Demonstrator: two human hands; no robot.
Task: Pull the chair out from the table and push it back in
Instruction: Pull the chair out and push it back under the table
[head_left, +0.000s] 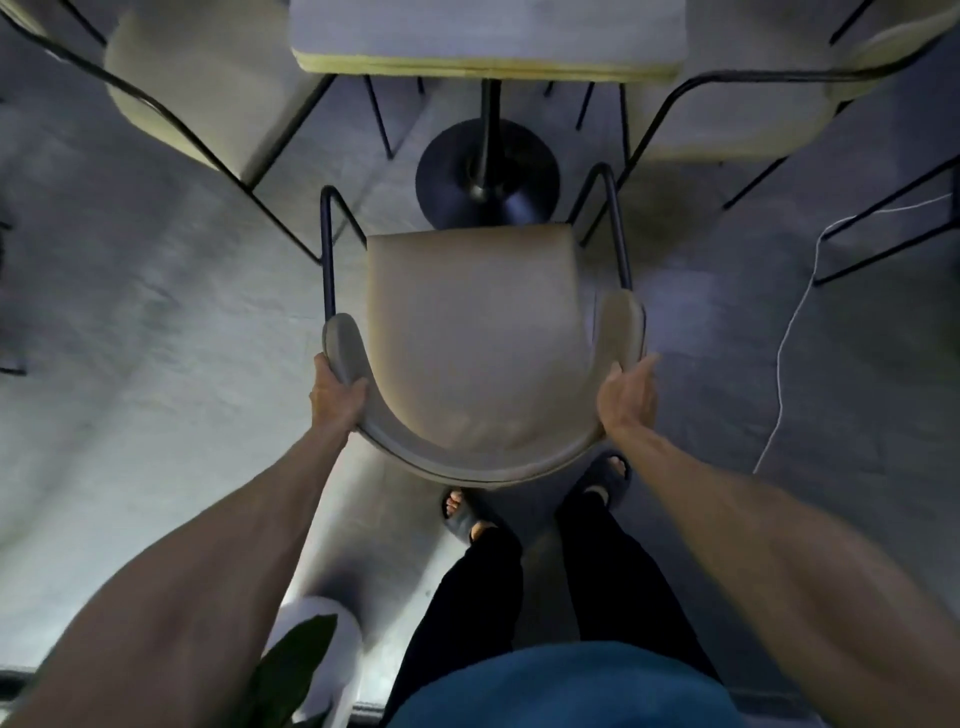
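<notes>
Beige padded chair (470, 332) at centre, curved backrest nearest at 6 o'clock. Left hand (336, 397) clenched round backrest at 8 o'clock; right hand (627, 397) pressed flat, fingers loose, at 4 o'clock. Seat front pointing to 12 o'clock, short of the table (488, 65), clear of its edge

the beige padded chair (478, 332) with a curved backrest and thin black metal frame stands upright on the floor, its seat fully clear of the table (488, 57). the table has a pale top with a yellowish edge on a black round pedestal base.
</notes>
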